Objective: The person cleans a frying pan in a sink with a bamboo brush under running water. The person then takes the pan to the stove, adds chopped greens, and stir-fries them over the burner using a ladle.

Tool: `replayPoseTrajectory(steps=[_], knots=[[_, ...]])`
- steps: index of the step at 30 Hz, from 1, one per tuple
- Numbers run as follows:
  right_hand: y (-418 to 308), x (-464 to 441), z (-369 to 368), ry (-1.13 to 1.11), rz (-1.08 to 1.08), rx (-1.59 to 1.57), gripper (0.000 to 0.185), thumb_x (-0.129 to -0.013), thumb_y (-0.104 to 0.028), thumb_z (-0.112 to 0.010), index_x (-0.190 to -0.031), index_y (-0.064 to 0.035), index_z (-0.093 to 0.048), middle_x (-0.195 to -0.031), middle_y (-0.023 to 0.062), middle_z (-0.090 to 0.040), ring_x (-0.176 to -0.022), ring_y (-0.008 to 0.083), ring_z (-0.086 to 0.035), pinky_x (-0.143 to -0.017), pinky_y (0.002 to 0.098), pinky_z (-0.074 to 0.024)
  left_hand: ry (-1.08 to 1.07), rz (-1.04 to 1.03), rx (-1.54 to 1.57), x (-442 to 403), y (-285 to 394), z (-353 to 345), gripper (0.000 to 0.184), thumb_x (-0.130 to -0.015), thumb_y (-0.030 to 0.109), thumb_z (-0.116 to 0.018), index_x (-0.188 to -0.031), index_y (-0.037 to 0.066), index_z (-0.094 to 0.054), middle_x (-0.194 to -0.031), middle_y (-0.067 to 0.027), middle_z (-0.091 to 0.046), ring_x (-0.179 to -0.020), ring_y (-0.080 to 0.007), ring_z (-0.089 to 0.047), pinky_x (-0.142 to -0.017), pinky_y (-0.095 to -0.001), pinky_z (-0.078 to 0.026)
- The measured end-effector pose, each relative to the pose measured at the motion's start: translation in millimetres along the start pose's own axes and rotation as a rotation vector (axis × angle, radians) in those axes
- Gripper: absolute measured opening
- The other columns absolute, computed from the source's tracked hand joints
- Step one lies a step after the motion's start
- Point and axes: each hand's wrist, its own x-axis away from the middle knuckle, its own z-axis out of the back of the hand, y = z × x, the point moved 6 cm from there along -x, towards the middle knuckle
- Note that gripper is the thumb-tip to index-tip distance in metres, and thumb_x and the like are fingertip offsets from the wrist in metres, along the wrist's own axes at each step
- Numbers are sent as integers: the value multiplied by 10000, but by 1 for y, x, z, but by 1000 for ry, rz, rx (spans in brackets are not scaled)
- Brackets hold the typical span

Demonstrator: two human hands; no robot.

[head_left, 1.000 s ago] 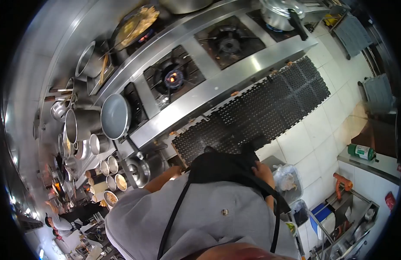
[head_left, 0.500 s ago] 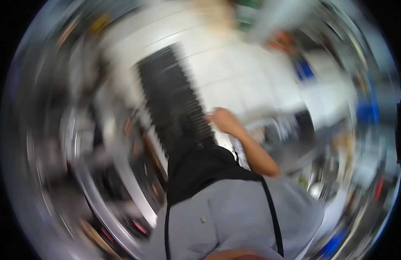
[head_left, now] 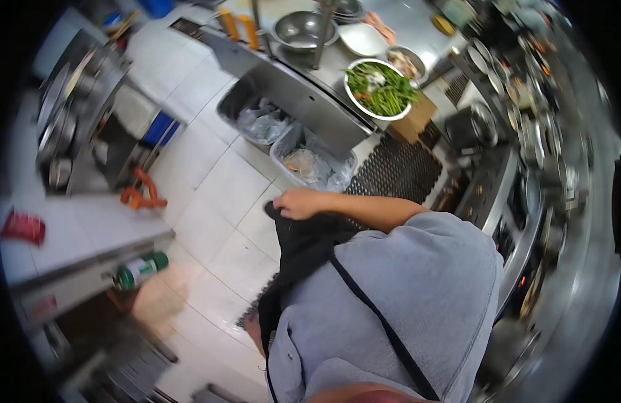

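My right hand (head_left: pixel 298 203) hangs in the air in front of the black apron (head_left: pixel 307 242), above the floor. Its fingers are curled in and I see nothing between them. Beyond it stand two bins lined with clear plastic bags; the nearer bin (head_left: pixel 277 158) is the closest thing to the hand, apart from it. A sliver of skin at the apron's left edge may be part of my left arm or my left hand (head_left: pixel 253 333); no fingers show there.
Leafy greens (head_left: pixel 391 94) fill a white bowl on a steel counter, near a metal bowl (head_left: pixel 304 30). A stove (head_left: pixel 488 195) runs along the right. A perforated black mat (head_left: pixel 398 168) lies on tiles. At left are an orange hose (head_left: pixel 146 191) and a green bottle (head_left: pixel 141 270).
My view has turned sharply and the blur has mostly gone. The bins, the counter and the bowl of greens now show clearly ahead. My right arm now crosses in front of my body.
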Motion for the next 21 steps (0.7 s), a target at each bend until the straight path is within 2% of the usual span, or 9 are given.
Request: replayPoseTrajectory(steps=[1,2,5,6,7,8,10,13,21], knots=[[16,-5,11,76,-92,15,236,-873,-232,-571,-985,-39,-647,-944,209,-679,-931,412,-644,-806,508,-506,45,-87,-70,-40,39,29,426,-866,249,-688,-1175,-32,-602,-997,-210,-693,-884,-336,-673,-789,-459,-532],[31,-13,21,141,-177,31,236,-868,-233,-581,-994,-43,-644,-957,206,-684,-930,409,-648,-809,508,-504,229,-336,-404,-86,87,57,465,-864,180,-694,-1245,-36,-537,-1128,-220,-661,-981,-295,-656,-790,-425,-533],[58,-52,43,190,-318,-81,270,-873,-231,-583,-1064,-51,-647,-978,195,-695,-930,394,-659,-826,486,-507,63,-275,84,-167,236,61,402,-890,197,-664,-1209,-19,-549,-1057,-157,-624,-970,-211,-606,-809,-340,-521],[63,-67,48,215,-361,-155,282,-877,-231,-580,-1079,-47,-649,-982,193,-697,-937,389,-659,-831,477,-509,30,-187,199,-186,271,57,386,-895,201,-658,-1196,-16,-553,-1003,-133,-614,-946,-197,-591,-819,-313,-514],[61,-87,55,234,-382,-183,282,-877,-231,-580,-1079,-47,-649,-982,193,-697,-937,389,-659,-831,477,-509,-29,-260,346,-244,285,44,345,-907,215,-644,-1169,1,-573,-966,-100,-573,-875,-179,-555,-820,-310,-519],[55,-107,64,174,-370,-157,291,-866,-236,-577,-1071,-48,-661,-1004,203,-694,-969,392,-653,-842,482,-510,-79,-290,207,-275,303,29,348,-906,214,-629,-1183,10,-577,-1044,-184,-604,-967,-248,-599,-843,-360,-528],[54,-144,83,129,-372,-142,300,-855,-241,-574,-1063,-50,-673,-1026,213,-692,-1001,396,-647,-853,486,-511,-195,-272,-85,-289,349,10,351,-902,213,-629,-1184,11,-579,-1048,-186,-607,-973,-254,-599,-848,-364,-526],[51,-191,118,286,-297,-276,329,-858,-268,-590,-1096,-49,-650,-1050,217,-679,-1021,396,-640,-867,499,-506,-381,-258,-310,-310,421,-8,355,-896,210,-629,-1187,12,-582,-1053,-188,-612,-983,-263,-600,-856,-370,-523],[66,-271,169,464,-605,-213,335,-860,-261,-586,-1112,-47,-640,-1009,223,-678,-997,420,-637,-846,520,-506,-654,-393,-732,-429,660,-63,367,-880,204,-629,-1194,17,-591,-1067,-193,-624,-1010,-287,-603,-875,-386,-515]])
